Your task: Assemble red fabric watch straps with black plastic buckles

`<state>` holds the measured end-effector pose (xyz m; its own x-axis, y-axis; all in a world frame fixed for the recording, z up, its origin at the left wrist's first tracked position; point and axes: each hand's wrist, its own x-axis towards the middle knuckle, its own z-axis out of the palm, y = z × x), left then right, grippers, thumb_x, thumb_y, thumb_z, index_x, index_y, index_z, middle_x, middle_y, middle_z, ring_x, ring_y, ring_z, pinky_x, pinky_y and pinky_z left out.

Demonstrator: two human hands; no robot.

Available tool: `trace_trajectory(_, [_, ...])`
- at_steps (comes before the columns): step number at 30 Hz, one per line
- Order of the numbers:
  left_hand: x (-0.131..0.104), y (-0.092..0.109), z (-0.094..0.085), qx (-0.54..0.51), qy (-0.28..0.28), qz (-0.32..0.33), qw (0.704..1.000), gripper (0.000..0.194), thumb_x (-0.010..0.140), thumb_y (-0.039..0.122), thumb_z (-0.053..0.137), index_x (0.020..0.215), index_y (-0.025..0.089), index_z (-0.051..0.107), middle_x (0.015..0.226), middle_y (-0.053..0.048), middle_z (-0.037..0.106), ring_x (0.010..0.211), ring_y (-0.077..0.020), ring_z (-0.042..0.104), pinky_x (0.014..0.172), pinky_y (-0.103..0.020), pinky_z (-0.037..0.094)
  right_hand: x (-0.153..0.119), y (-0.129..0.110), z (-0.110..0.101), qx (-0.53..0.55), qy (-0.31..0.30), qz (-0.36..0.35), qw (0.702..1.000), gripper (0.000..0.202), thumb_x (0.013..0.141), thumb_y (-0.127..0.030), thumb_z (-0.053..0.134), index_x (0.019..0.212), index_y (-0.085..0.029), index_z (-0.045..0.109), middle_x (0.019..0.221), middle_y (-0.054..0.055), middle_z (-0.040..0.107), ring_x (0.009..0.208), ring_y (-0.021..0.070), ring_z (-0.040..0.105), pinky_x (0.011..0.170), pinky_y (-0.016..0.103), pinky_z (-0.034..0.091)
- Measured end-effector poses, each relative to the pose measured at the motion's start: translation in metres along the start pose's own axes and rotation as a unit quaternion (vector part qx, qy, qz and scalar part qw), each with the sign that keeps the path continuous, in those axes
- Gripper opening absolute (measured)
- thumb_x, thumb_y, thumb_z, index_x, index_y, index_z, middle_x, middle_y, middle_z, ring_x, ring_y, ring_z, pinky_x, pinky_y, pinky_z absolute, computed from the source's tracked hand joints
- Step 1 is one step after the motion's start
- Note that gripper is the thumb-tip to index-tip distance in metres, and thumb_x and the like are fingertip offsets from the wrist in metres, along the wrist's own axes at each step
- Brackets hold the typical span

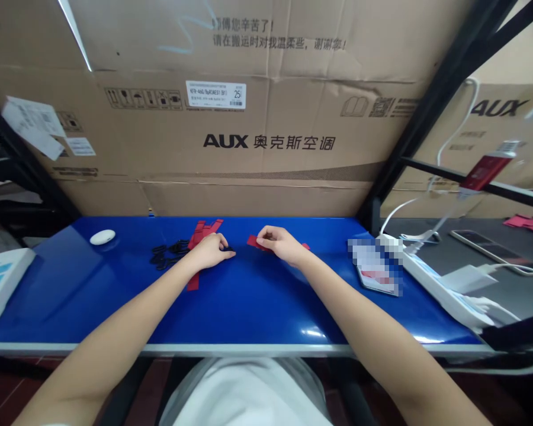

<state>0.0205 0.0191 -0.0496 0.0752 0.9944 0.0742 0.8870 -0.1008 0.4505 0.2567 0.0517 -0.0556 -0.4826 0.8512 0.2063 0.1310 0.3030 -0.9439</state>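
Note:
My right hand (278, 241) pinches a red strip (252, 240) just above the blue tabletop. A bit of red also shows behind that wrist; whether it belongs to the same strip I cannot tell. To the left, my left hand (211, 251) is low over the table with thumb and fingers closed around a small black cord (228, 249), mostly hidden. Beneath and behind this hand lies a loose pile of red strips (198, 234), partly covered by it. Several looped black cords (160, 258) lie beside the pile, left of my left wrist.
A white oval object (102, 237) and a white device (2, 284) sit at the left. On the right are a phone (377, 281), a white power strip (439, 287) with cables, and a red-and-white plug (488, 170). A large cardboard box (266, 160) stands behind the table.

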Motion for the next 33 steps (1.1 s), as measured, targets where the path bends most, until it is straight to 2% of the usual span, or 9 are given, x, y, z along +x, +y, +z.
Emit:
trace_trajectory(3, [0.001,0.003,0.002,-0.021,-0.017,-0.010,1.000,0.024,0.067,0.035,0.075,0.080,0.018,0.065,0.082,-0.005,0.070,0.077,-0.0199,0.066,0.064,-0.027,0.045,-0.002,0.006,0.005,-0.107,-0.031,-0.005,0.994,0.007,0.078,-0.025,0.059,0.077,-0.018,0.058,0.068,0.000,0.059,0.063,0.0136,0.052,0.061,0.027,0.038])
trace_trajectory(5, [0.001,0.003,0.000,-0.061,-0.042,-0.028,0.997,0.025,0.062,0.031,0.079,0.079,0.017,0.065,0.079,-0.004,0.070,0.074,-0.0191,0.066,0.063,-0.026,0.046,-0.003,0.009,0.008,-0.151,-0.040,-0.016,0.988,0.003,0.078,-0.020,0.057,0.077,-0.018,0.058,0.072,0.001,0.061,0.065,0.0135,0.053,0.062,0.027,0.039])
trace_trajectory(8, [-0.001,0.005,-0.003,-0.200,-0.069,-0.045,0.976,0.028,0.059,0.028,0.082,0.075,0.015,0.065,0.069,-0.004,0.069,0.062,-0.0166,0.064,0.060,-0.027,0.049,-0.003,0.009,0.009,-0.158,-0.041,-0.017,0.986,0.003,0.077,-0.020,0.057,0.077,-0.018,0.059,0.073,0.001,0.062,0.065,0.0134,0.052,0.062,0.026,0.039])
trace_trajectory(13, [-0.005,0.015,0.000,-0.481,-0.068,-0.066,0.872,0.031,0.059,0.018,0.086,0.082,0.011,0.066,0.071,-0.005,0.069,0.065,-0.0149,0.068,0.074,-0.030,0.055,-0.002,0.005,0.006,-0.068,-0.058,0.007,0.996,0.015,0.078,-0.033,0.062,0.077,-0.018,0.058,0.064,-0.001,0.056,0.060,0.0131,0.049,0.058,0.027,0.036])
trace_trajectory(16, [-0.007,0.022,0.005,-0.557,-0.074,-0.083,0.823,0.029,0.062,0.012,0.085,0.083,0.010,0.066,0.073,-0.005,0.069,0.067,-0.0142,0.068,0.080,-0.031,0.056,-0.002,0.004,0.004,-0.016,-0.062,-0.015,0.998,0.020,0.079,-0.037,0.063,0.079,-0.018,0.058,0.065,-0.002,0.054,0.061,0.0122,0.048,0.060,0.027,0.036])
trace_trajectory(20, [-0.007,0.027,0.006,-0.608,-0.075,-0.082,0.786,0.023,0.067,0.006,0.080,0.084,0.009,0.066,0.079,-0.007,0.070,0.072,-0.0142,0.069,0.084,-0.030,0.056,-0.002,0.005,0.002,-0.006,-0.057,-0.034,0.998,0.020,0.080,-0.037,0.063,0.081,-0.019,0.058,0.067,-0.003,0.054,0.061,0.0116,0.047,0.062,0.027,0.037])
trace_trajectory(25, [-0.009,0.029,0.004,-0.617,-0.070,-0.082,0.780,0.020,0.070,0.004,0.077,0.085,0.008,0.066,0.084,-0.009,0.071,0.076,-0.0152,0.070,0.084,-0.028,0.057,-0.002,0.002,0.000,-0.012,-0.051,-0.042,0.998,0.018,0.080,-0.036,0.063,0.080,-0.019,0.058,0.067,-0.003,0.053,0.061,0.0114,0.046,0.061,0.027,0.036])
trace_trajectory(29, [-0.010,0.031,0.004,-0.614,-0.088,-0.076,0.780,0.016,0.072,0.004,0.074,0.086,0.008,0.067,0.083,-0.008,0.071,0.076,-0.0146,0.070,0.084,-0.028,0.056,-0.003,-0.002,0.000,0.012,-0.055,-0.063,0.996,0.020,0.080,-0.038,0.064,0.081,-0.019,0.058,0.071,-0.002,0.055,0.064,0.0122,0.046,0.064,0.027,0.036])
trace_trajectory(33, [-0.012,0.033,0.006,-0.619,-0.095,-0.070,0.777,0.018,0.070,0.004,0.075,0.086,0.009,0.068,0.082,-0.007,0.072,0.076,-0.0149,0.069,0.085,-0.031,0.055,-0.004,-0.004,0.005,0.074,-0.064,-0.068,0.993,0.019,0.080,-0.038,0.065,0.085,-0.020,0.059,0.081,0.000,0.057,0.074,0.0141,0.051,0.071,0.028,0.040])
